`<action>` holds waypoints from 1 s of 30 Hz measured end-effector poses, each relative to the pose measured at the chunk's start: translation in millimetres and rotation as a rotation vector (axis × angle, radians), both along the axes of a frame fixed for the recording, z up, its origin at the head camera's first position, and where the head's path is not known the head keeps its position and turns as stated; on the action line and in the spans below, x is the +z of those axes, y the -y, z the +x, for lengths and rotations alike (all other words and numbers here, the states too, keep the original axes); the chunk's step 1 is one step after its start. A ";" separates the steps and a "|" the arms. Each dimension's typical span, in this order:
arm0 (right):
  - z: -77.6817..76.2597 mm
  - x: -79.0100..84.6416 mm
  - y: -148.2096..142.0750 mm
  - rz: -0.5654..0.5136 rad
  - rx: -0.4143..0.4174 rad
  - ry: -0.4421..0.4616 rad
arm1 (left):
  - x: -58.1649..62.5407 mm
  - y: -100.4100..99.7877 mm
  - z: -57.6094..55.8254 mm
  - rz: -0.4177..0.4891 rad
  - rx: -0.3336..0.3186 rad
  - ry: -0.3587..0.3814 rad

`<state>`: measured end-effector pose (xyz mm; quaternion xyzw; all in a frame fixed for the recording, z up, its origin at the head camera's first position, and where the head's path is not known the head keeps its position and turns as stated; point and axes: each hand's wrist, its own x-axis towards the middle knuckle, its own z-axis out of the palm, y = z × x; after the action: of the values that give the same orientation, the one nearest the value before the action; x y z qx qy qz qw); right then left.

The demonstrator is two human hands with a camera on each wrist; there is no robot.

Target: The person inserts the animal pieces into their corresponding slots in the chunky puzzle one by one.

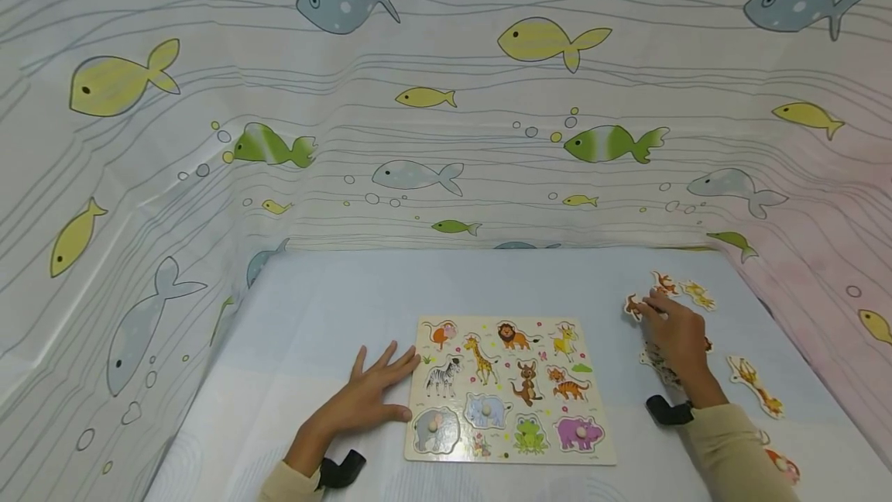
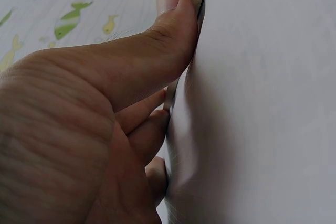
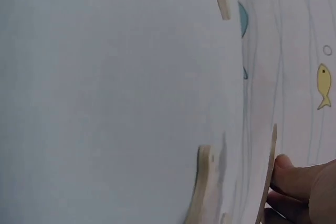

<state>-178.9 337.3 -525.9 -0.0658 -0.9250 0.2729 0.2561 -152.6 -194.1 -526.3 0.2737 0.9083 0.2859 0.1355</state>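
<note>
A wooden animal puzzle board (image 1: pixel 503 378) lies flat on the table. Grey elephant (image 1: pixel 425 434), blue-grey rhino (image 1: pixel 481 417) and purple hippo (image 1: pixel 570 434) pieces with round knobs sit in its lower part. My left hand (image 1: pixel 368 392) lies along the board's left side, fingers spread, with thumb and fingertips at its edge; the left wrist view shows the thumb (image 2: pixel 176 24) against that edge. To the right of the board, my right hand (image 1: pixel 674 335) pinches a brown animal puzzle piece (image 1: pixel 632 307). This piece (image 3: pixel 270 174) appears edge-on in the right wrist view.
Around the right hand lie loose pieces: a reddish-brown one (image 1: pixel 665 283), a yellow one (image 1: pixel 698 295), a giraffe (image 1: pixel 756 386), a red one (image 1: pixel 782 462) and a partly hidden black-and-white one (image 1: pixel 658 362). Fish-printed cloth (image 1: pixel 432 130) rises behind the table.
</note>
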 end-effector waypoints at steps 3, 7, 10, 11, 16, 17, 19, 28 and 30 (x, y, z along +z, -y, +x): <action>2.7 9.5 2.0 0.014 0.018 -0.006 | 0.3 -0.5 -0.2 -0.002 -0.001 -0.002; 7.5 19.4 7.5 0.027 0.011 0.017 | 1.5 -1.0 -0.2 -0.003 -0.001 0.001; 11.6 26.6 12.1 0.026 0.028 0.033 | 2.2 -1.1 0.0 -0.005 0.001 0.004; 12.9 29.1 13.3 0.023 0.037 0.038 | 2.3 -1.2 0.1 -0.005 0.001 0.005; 19.2 43.2 22.9 0.024 0.081 0.042 | 2.5 -1.0 0.4 -0.004 0.001 0.004; 20.3 45.8 25.6 0.029 0.090 0.038 | 2.4 -0.9 0.5 -0.003 0.001 0.004; 22.9 50.6 31.9 0.042 0.113 0.022 | 2.2 -0.8 0.6 -0.001 0.003 0.001; 32.0 58.3 56.9 0.067 0.234 -0.025 | 1.8 -0.8 0.7 -0.003 0.001 -0.002; 33.6 59.5 62.9 0.077 0.255 -0.031 | 1.7 -0.6 0.7 -0.002 -0.001 -0.003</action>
<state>-145.3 274.4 -466.4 0.0663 -0.9317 0.2683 0.2359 -152.0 -193.5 -524.6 0.2745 0.9086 0.2845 0.1344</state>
